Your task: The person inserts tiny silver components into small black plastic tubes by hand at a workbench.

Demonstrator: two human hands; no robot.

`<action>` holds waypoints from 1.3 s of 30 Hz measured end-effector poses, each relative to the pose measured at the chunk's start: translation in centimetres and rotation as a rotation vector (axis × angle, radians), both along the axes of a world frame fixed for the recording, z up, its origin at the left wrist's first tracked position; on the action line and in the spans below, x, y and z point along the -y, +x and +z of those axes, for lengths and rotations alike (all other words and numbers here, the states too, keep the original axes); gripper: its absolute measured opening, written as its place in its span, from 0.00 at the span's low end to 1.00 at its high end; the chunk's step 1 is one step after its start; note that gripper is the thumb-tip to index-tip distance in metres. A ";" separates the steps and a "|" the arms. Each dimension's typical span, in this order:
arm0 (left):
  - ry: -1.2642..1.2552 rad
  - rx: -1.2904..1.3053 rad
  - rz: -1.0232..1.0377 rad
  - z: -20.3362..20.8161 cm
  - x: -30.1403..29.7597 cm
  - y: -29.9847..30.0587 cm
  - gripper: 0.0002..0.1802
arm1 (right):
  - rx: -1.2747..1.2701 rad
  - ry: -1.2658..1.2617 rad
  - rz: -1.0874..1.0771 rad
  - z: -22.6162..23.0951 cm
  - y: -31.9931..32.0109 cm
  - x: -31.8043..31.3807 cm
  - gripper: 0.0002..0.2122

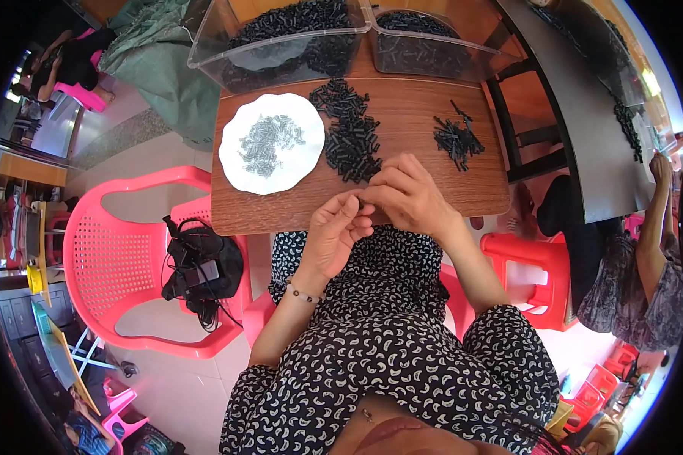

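Note:
Close together at the table's near edge, my left hand (335, 230) and my right hand (411, 196) meet at the fingertips. A small dark piece seems pinched between them, mostly hidden by the fingers. Just beyond lies a loose pile of short black tube-like pieces (349, 140). Left of it, a white plate with a wavy rim (239, 125) bears many small clear or silvery pieces (264, 148). To the right sits a smaller heap of thin black parts (457, 142), some of them longer and stick-like.
Two clear plastic bins (281, 57) (425, 57) full of black pieces stand at the back of the brown wooden table (402, 98). A pink chair (121, 243) at the left holds a black bag with cables (205, 262). Another person's arm (653, 220) works at a dark table (584, 144).

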State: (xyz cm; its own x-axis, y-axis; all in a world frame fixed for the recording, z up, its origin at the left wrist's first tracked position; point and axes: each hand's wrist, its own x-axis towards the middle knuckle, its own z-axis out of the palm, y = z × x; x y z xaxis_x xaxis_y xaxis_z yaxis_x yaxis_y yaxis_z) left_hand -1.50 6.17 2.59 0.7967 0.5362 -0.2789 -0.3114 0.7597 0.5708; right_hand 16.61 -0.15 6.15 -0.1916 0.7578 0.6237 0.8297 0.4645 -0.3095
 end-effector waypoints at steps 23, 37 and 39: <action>-0.063 0.029 0.237 -0.3 -0.3 -3.0 0.19 | 0.013 -0.201 -0.093 -1.2 -3.4 -13.1 0.03; -0.127 0.019 0.268 -1.0 -0.4 -3.7 0.17 | 0.097 -0.342 -0.008 -1.4 -5.2 -14.1 0.04; -0.127 0.017 0.271 -1.0 -0.5 -3.7 0.17 | 0.118 -0.356 -0.006 -1.4 -5.3 -14.1 0.04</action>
State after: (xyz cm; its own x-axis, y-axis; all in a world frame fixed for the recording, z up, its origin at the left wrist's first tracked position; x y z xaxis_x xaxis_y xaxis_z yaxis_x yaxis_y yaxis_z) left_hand -5.20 6.62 1.58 0.6341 0.6917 -0.3456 -0.5213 0.7125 0.4696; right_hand 11.35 13.94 4.70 -0.2408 0.9247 0.2950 0.8717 0.3397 -0.3531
